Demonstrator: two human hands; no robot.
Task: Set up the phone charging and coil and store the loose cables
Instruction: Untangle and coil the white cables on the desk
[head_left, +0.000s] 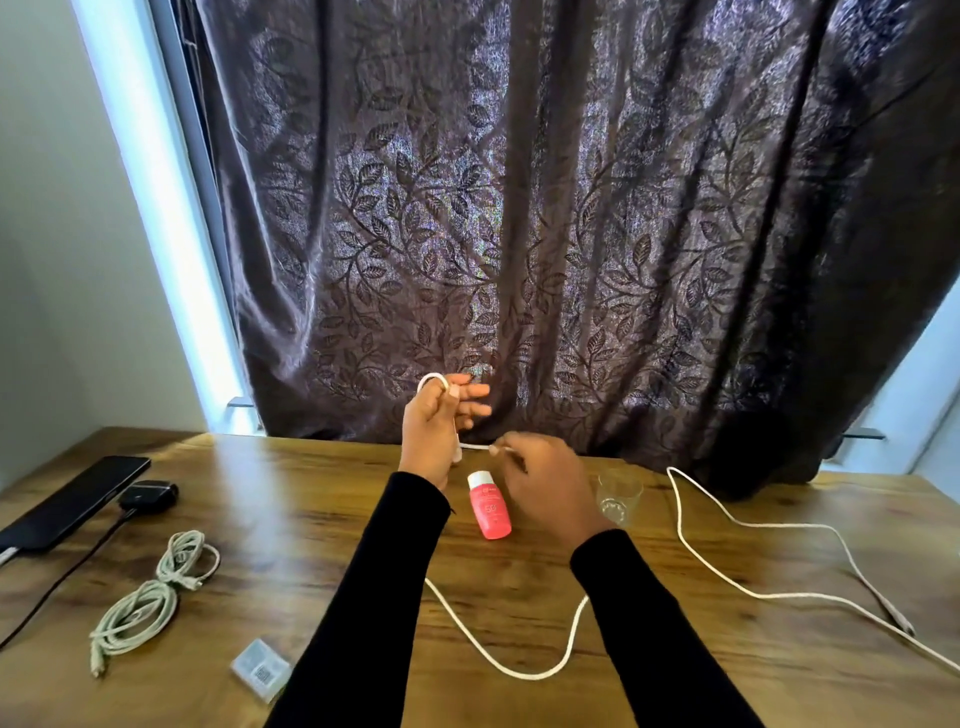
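A long white cable (727, 525) snakes over the wooden table (311, 519) from the right edge, under my forearms, up to my hands. My left hand (434, 431) is raised above the table, with a loop of that cable round its thumb and the other fingers spread. Just to its right, my right hand (550, 488) pinches the cable's short stretch between the hands. Two coiled grey-white cables (150, 603) lie at the left. A black phone (72, 501) lies at the far left, with a black charger (148, 496) and its dark cord beside it.
A pink bottle (489, 506) lies on the table below my hands. A clear glass (618, 499) stands right of it. A small clear plastic box (260, 673) sits near the front edge. A dark leaf-patterned curtain (519, 234) hangs behind the table.
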